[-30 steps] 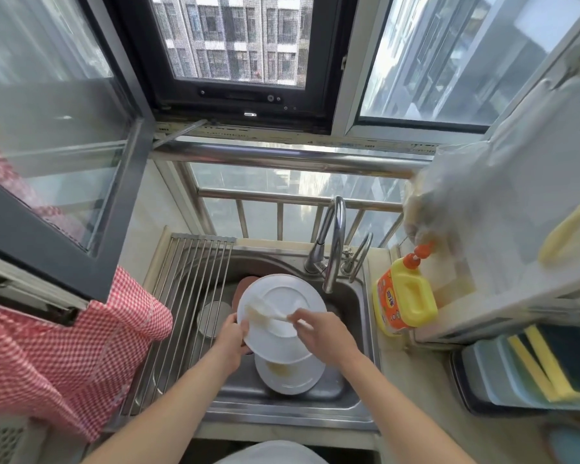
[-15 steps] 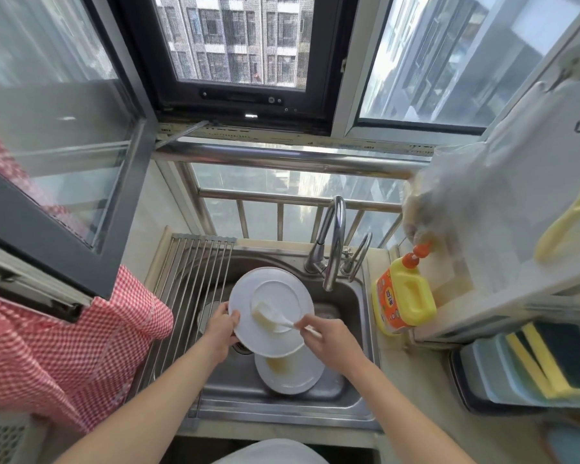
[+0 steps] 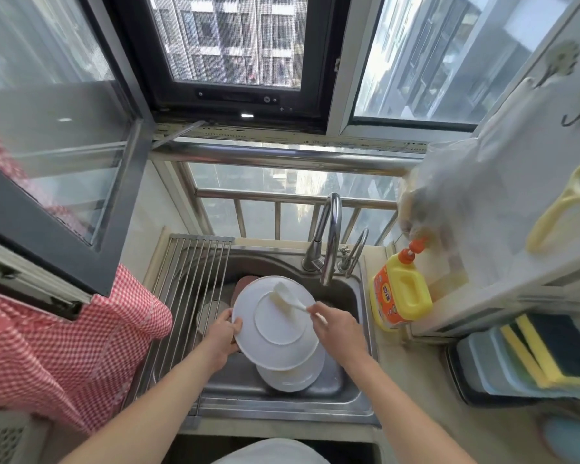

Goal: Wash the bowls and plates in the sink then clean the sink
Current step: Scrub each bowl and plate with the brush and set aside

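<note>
The white plate (image 3: pixel 275 324) is held tilted over the sink (image 3: pixel 282 405), its underside with the raised foot ring turned up toward the camera, where a second ago it showed its eating face; so the scrubbing has gone over to the back of this plate. The left hand (image 3: pixel 222 336) grips the plate's left rim, thumb on top and fingers curled beneath. The right hand (image 3: pixel 337 329) pinches the thin handle of the white dish brush (image 3: pixel 287 298), whose head has travelled from the plate's middle up to its far rim and now touches it there. A second white plate (image 3: pixel 290 376) lies flat in the basin just under the held one, with a reddish-brown dish (image 3: pixel 243 286) half hidden behind, so by my judgement the washing is at an early stage and the sink cleaning not yet begun. The tap (image 3: pixel 329 242) stands just beyond the plate; whether water runs I cannot tell. A yellow detergent bottle (image 3: pixel 399 293) stands on the worktop (image 3: pixel 416 396) to the right, and a drying rack (image 3: pixel 188 296) spans the sink's left part.
</note>
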The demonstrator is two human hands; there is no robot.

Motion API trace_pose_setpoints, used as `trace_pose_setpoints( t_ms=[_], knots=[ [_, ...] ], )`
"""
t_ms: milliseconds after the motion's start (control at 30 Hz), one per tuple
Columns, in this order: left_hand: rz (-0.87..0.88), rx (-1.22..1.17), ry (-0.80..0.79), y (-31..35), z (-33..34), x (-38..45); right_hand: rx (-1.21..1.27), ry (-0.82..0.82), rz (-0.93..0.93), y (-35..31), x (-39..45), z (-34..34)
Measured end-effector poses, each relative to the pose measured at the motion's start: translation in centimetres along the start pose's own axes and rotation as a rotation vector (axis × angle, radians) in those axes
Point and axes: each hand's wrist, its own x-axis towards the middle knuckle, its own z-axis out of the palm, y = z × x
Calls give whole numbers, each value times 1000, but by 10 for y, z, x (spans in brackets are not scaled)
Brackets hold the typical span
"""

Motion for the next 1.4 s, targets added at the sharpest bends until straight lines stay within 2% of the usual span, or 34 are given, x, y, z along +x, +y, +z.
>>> trace_pose_setpoints(
  t_ms=[133,267,367,500,567,700,867,1100,1267,1333,1400],
  knots=[
    [1,-68,11,1,7,-2,140,-73,-90,-18,-5,9],
    [32,-140,73,7,0,0,214,-151,-128,-2,-10,6],
    [50,-133,100,11,-7,-3,166,-121,-93,14,-11,-6],
    [50,-61,41,7,-7,-10,40,31,-16,10,-8,-9],
    [44,-7,12,4,-1,-12,10,47,-38,-6,-7,-1],
    [44,-48,43,-1,3,-11,-1,16,-133,-30,-11,15],
    [67,-49,58,2,-1,-13,128,148,142,-21,-11,11],
    [106,19,72,1,3,-17,256,112,87,-32,-6,15],
    [142,11,128,5,2,-17,362,295,353,-13,-9,18],
    [158,55,118,3,3,-16,371,290,338,-11,-8,19],
    [168,105,92,1,6,-19,398,204,216,-18,-6,18]
  ],
)
